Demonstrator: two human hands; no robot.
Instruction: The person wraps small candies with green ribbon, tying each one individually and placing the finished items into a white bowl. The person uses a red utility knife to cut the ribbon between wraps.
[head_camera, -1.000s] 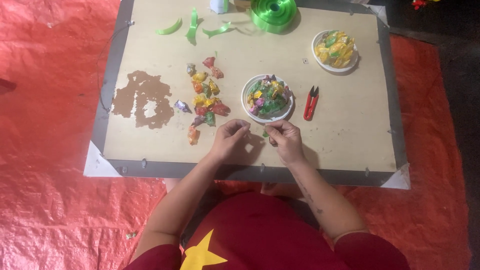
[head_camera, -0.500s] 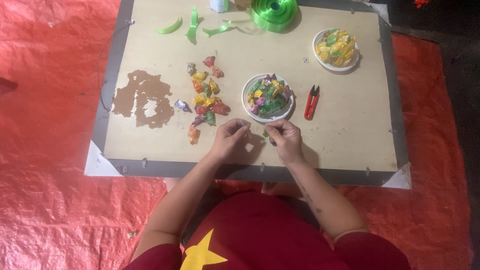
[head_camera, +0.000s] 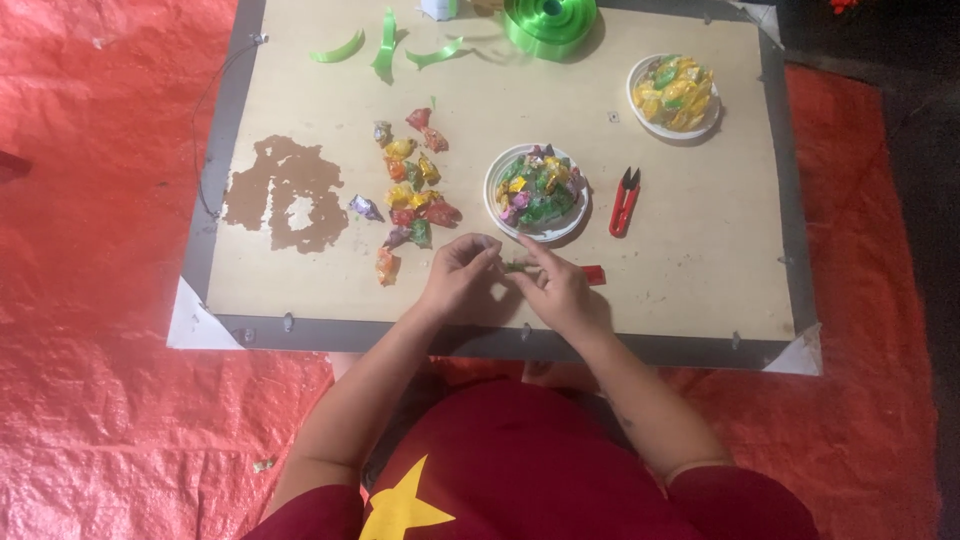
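Hands, left (head_camera: 458, 272) and right (head_camera: 556, 290), pinch one green candy (head_camera: 516, 267) beside two bowls (head_camera: 492, 190).

Both forearms extend forward over the near edge of the board (head_camera: 300, 290). Left hand (head_camera: 458, 272) and right hand (head_camera: 556, 292) meet, fingertips pinched together around a small green piece (head_camera: 515, 267).

A bowl of sweets (head_camera: 537, 190) sits mid-frame on the bench (head_camera: 680, 280), a second bowl (head_camera: 674, 93) to its upper right. Snips (head_camera: 624, 202) lie just right of the middle bowl, loose sweets (head_camera: 410, 190) to its left, and a ribbon roll (head_camera: 549, 22) at the top edge.
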